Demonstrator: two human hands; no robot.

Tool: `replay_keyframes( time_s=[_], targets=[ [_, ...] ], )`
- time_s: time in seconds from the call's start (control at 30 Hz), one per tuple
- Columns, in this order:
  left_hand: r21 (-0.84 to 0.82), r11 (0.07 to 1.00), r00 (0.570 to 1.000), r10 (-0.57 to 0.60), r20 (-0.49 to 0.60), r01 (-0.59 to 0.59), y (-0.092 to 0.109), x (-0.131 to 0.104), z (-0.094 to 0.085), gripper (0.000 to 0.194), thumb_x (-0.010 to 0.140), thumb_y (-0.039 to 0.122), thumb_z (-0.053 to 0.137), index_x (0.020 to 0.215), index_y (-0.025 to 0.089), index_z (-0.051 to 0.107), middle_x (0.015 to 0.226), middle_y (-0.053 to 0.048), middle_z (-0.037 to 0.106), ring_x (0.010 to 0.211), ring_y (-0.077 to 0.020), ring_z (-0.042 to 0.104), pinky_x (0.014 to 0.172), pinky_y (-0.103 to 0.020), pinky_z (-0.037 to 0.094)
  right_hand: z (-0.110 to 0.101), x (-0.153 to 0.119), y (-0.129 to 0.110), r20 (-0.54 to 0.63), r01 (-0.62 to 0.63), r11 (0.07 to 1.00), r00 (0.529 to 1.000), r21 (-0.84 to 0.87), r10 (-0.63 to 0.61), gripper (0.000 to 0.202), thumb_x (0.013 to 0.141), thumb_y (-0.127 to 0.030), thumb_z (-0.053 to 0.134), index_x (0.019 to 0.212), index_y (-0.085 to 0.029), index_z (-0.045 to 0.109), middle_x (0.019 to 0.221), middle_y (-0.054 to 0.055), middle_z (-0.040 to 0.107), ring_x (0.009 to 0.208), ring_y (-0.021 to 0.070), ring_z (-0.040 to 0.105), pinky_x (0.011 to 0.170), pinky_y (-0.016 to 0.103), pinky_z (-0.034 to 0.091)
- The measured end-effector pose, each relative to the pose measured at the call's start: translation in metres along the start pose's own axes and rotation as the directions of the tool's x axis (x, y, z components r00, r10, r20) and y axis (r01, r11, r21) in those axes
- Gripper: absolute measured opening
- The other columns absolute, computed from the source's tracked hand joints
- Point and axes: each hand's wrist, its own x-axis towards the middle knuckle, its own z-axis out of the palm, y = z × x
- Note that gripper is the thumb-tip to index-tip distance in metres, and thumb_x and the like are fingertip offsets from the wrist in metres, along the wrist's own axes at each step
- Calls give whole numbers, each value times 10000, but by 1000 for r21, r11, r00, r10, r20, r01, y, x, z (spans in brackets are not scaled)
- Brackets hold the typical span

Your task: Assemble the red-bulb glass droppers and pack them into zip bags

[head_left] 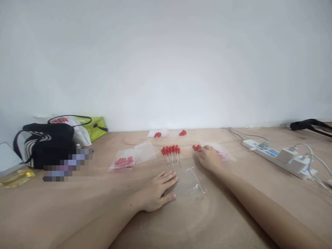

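Note:
My left hand (160,192) lies flat with fingers spread, its fingertips on the left edge of a clear zip bag (185,183). The bag rests flat on the table, with its red-lined seal to the right. Beyond it, several droppers (171,154) with red rubber bulbs and clear stems lie side by side. My right hand (209,157) is curled over more red-bulbed droppers (196,147); the bulbs stick out past the fingers, and the stems are hidden. Under and beside that hand is a zip bag (225,152) with a red-striped seal.
Left of the droppers lie a filled bag (123,162) and flat bags (146,152). Red bulbs (157,134) and others (183,132) sit near the wall. A power strip (275,155) with cables is at right; a black bag (52,145) and yellow tape (18,178) are at left.

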Motion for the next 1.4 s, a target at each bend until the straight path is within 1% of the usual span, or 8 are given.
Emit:
replay_keyframes(
  time_s=[0.2, 0.33, 0.63, 1.03, 1.1, 1.2, 1.33, 1.4],
  targets=[
    [-1, 1000, 1000, 13, -10, -13, -1, -1, 0, 527, 879, 486, 272, 1345, 248, 205, 1409, -21, 193, 1292, -190, 151, 1059, -399, 124, 10, 16, 15, 51, -159, 943, 982, -292, 182, 457, 765, -521, 399, 857, -146, 643, 964, 153, 547, 948, 297, 456, 765, 391, 312],
    [8, 1000, 1000, 6, -6, -6, -1, 0, 1, 531, 880, 487, 266, 1347, 244, 198, 1411, -20, 189, 1295, -187, 141, 1061, -396, 120, 8, 14, 18, 79, -183, 941, 974, -285, 213, 528, 745, -584, 375, 851, -149, 656, 975, 149, 538, 963, 292, 445, 787, 394, 290],
    [30, 999, 1000, -13, 7, 13, 2, -1, 0, 530, 882, 488, 249, 1345, 234, 203, 1414, -19, 183, 1297, -167, 131, 1063, -388, 111, 13, 18, 11, 51, -286, 920, 949, -268, 310, 473, 778, -482, 374, 877, -126, 669, 1006, 165, 530, 984, 298, 429, 809, 394, 272],
    [-7, 1000, 999, 4, -37, -5, -1, 0, 2, 522, 877, 483, 285, 1340, 252, 220, 1405, -23, 217, 1291, -190, 162, 1057, -400, 131, 6, 13, 2, 7, -338, 929, 939, -152, 343, 493, 734, -541, 388, 714, -154, 693, 908, 167, 597, 941, 327, 474, 803, 458, 273],
    [-8, 1000, 999, 6, -36, -7, -1, -1, 2, 521, 877, 483, 285, 1340, 253, 221, 1405, -22, 217, 1290, -192, 164, 1057, -403, 129, 1, 11, 2, -17, -355, 930, 935, -90, 355, 470, 744, -514, 388, 665, -152, 676, 832, 158, 617, 899, 320, 502, 774, 445, 302],
    [-15, 1000, 999, 10, -35, -10, -1, -1, 2, 520, 877, 482, 287, 1340, 253, 223, 1406, -19, 214, 1289, -198, 165, 1058, -404, 129, -6, 4, 2, -2, -338, 922, 939, 187, 345, 423, 765, -476, 378, 660, -152, 629, 721, 121, 624, 754, 252, 555, 670, 356, 371],
    [-19, 1000, 999, 0, -38, -1, -1, -1, 2, 523, 874, 488, 292, 1337, 254, 231, 1405, -14, 217, 1292, -203, 154, 1058, -403, 133, -10, -15, 3, 7, -229, 765, 960, 602, 281, 379, 721, -477, 463, 870, -142, 556, 678, 59, 601, 635, 185, 555, 562, 278, 401],
    [-15, 1000, 1000, 0, -30, 0, -1, 0, 2, 524, 875, 488, 289, 1338, 251, 228, 1406, -17, 213, 1292, -197, 154, 1059, -402, 130, -9, -26, 2, 7, -187, 662, 964, 726, 264, 518, 695, -462, 513, 1086, -132, 431, 605, 1, 557, 569, 165, 537, 534, 272, 406]
  ],
)
